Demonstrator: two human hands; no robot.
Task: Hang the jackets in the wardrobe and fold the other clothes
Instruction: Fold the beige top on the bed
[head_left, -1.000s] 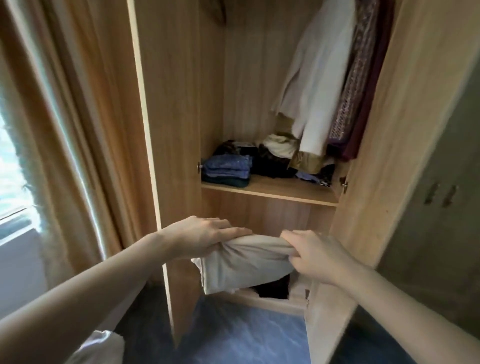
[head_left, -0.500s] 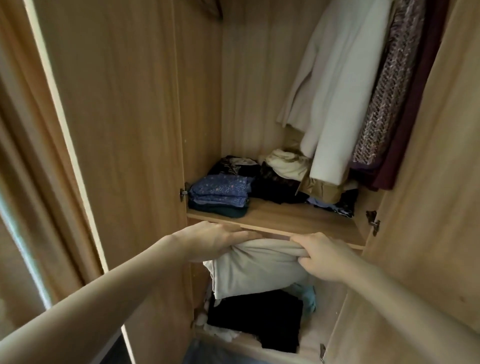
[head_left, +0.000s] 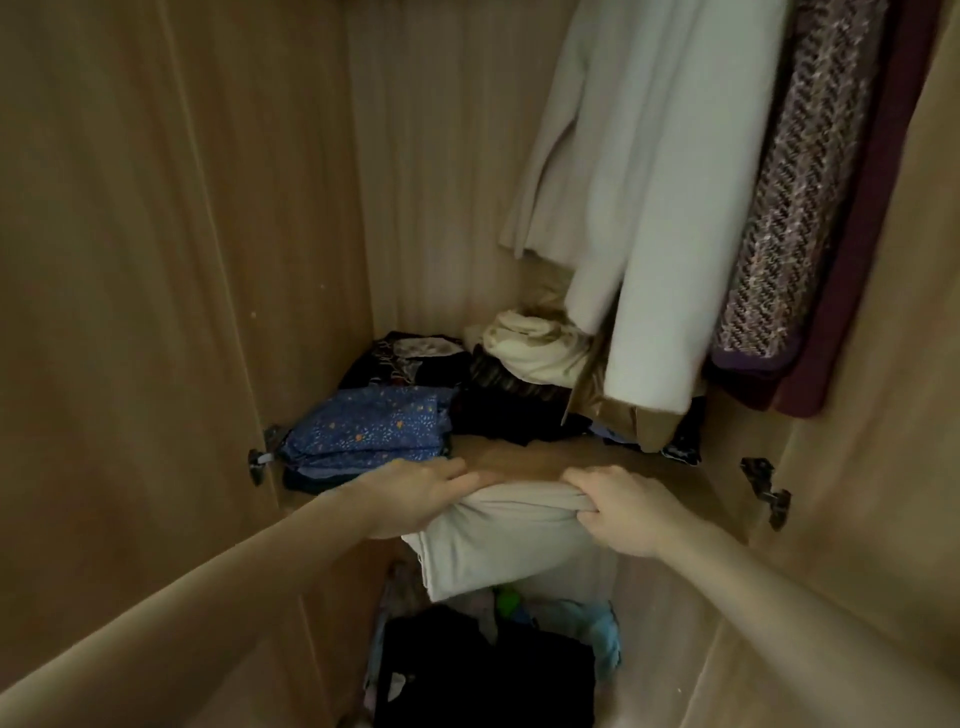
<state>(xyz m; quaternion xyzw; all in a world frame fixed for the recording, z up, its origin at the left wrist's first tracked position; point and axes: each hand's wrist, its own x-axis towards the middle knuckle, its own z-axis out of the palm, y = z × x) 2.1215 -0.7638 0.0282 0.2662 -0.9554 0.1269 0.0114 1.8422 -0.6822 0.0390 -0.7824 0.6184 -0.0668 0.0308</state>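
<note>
Lower compartment, nearest: black folded garment (head_left: 488, 670) with pale blue cloth (head_left: 605, 631) beside it. Above, at the shelf's front edge: folded beige garment (head_left: 498, 540), long axis running left to right between the hands, its folded bulk hanging down below the shelf (head_left: 524, 460). Left hand (head_left: 415, 493) grips its left end, fingers laid over the top; right hand (head_left: 618, 512) grips its right end, fingers curled into the cloth. On the shelf: blue patterned folded stack (head_left: 369, 431) at left, dark clothes (head_left: 509, 415) and a cream bundle (head_left: 535, 345) behind. Hanging farthest right: white jacket (head_left: 649, 208), purple tweed jacket (head_left: 795, 208), maroon garment (head_left: 857, 260).
</note>
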